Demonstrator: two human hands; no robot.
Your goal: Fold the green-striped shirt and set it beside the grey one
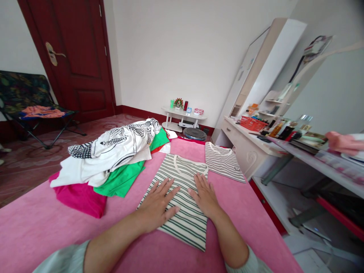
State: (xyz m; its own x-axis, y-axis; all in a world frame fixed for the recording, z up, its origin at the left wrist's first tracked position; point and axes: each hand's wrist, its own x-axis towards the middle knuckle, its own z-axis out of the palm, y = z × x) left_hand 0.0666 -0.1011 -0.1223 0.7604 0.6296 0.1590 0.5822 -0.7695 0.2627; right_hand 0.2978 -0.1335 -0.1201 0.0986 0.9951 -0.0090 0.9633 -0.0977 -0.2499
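A cream shirt with green stripes (184, 178) lies folded lengthwise on the pink bed cover (42, 223). My left hand (159, 203) rests flat on its left side, fingers spread. My right hand (205, 197) lies flat on its right side, fingers stretched out. Both palms press on the cloth and hold nothing. A second folded shirt with dark stripes (223, 161) sits just beyond, to the right.
A heap of clothes (113, 151) in white, green and magenta lies at the left of the bed. A white dresser (250, 144) with bottles and a red basket stands at the right. A folding chair (31, 102) and a red door (76, 57) are behind.
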